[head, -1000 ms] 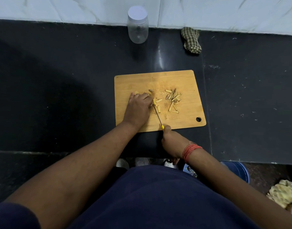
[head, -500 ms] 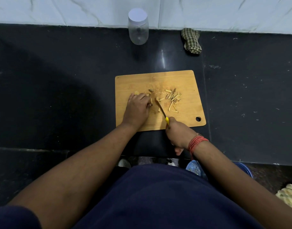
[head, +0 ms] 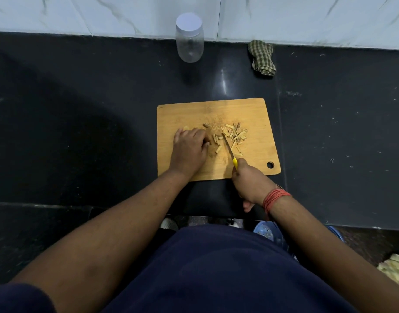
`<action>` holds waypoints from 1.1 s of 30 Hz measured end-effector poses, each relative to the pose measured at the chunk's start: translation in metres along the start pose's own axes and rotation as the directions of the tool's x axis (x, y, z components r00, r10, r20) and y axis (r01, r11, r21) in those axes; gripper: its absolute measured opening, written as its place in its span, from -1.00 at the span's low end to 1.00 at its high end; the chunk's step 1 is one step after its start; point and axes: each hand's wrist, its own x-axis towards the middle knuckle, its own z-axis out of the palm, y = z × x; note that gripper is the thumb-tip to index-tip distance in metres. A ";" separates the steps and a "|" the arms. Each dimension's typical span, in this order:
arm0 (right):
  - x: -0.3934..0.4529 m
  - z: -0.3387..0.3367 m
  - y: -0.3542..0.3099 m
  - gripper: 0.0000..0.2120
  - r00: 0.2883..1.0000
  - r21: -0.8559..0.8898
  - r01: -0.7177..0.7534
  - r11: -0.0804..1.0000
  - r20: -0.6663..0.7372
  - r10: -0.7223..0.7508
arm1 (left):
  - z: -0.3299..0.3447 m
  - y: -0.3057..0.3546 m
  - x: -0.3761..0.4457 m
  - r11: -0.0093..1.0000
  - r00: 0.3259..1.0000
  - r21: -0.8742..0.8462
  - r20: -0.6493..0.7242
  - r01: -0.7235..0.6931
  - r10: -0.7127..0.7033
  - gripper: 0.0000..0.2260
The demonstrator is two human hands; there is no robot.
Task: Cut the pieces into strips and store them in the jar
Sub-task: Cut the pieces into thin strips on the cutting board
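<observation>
You are standing over a wooden cutting board (head: pixel 250 114) that is lying on the dark counter (head: pixel 81 109). Your left hand (head: pixel 189 147) is resting palm down on the left part of the board, its fingers curled over something small; what sits under them is hidden, though a pale uncut piece (head: pixel 186 128) is peeking out just beyond the fingertips. Whether that grip is truly pinching a piece or only pressing it down is hard to tell from here.

Your right hand (head: pixel 248 181) is wrapping its grip tightly around the yellow handle of a small knife (head: pixel 228 146) at the near edge of the board. The blade is pointing away from you and slightly left, its tip lying among the cut strips (head: pixel 236 135), which are scattered in a loose heap near the middle of the board, just right of your left hand. A few strips are lying apart from the heap, between the blade and your left thumb. A red thread band (head: pixel 276 198) is circling your right wrist.

The jar (head: pixel 189 41), clear plastic with a white lid on, is standing upright at the far edge of the counter against the white wall, well apart from the board. A folded checked cloth (head: pixel 261 57) is lying to the right of it, also by the wall.
</observation>
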 end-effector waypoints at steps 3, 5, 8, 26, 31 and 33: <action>-0.001 0.003 -0.003 -0.73 0.999 -0.003 0.031 1.000 0.035 -0.031 | 0.000 0.004 0.001 1.000 1.000 0.014 -0.014 -0.016 0.016 -0.87; 0.000 0.004 -0.004 -0.75 0.998 0.005 0.037 0.999 0.045 -0.037 | -0.001 0.008 0.003 1.000 0.999 -0.016 -0.027 -0.018 0.017 -0.84; 0.001 0.004 -0.002 -0.74 0.998 -0.006 0.046 0.999 0.046 -0.045 | -0.002 0.008 0.004 0.998 0.999 -0.055 -0.051 0.004 -0.007 -0.81; 0.005 0.007 -0.001 -0.74 0.995 -0.038 0.073 0.997 0.065 -0.070 | -0.013 -0.033 -0.010 0.993 0.982 0.016 -0.150 0.116 -0.112 -0.79; 0.006 -0.001 0.006 -0.74 1.000 -0.028 0.021 0.999 0.004 -0.021 | -0.016 -0.037 -0.014 0.991 0.983 0.010 -0.128 0.135 -0.133 -0.79; 0.003 0.000 0.009 -0.71 0.998 -0.057 0.057 0.997 0.024 -0.056 | -0.017 -0.039 -0.017 0.992 0.985 0.006 -0.115 0.126 -0.125 -0.76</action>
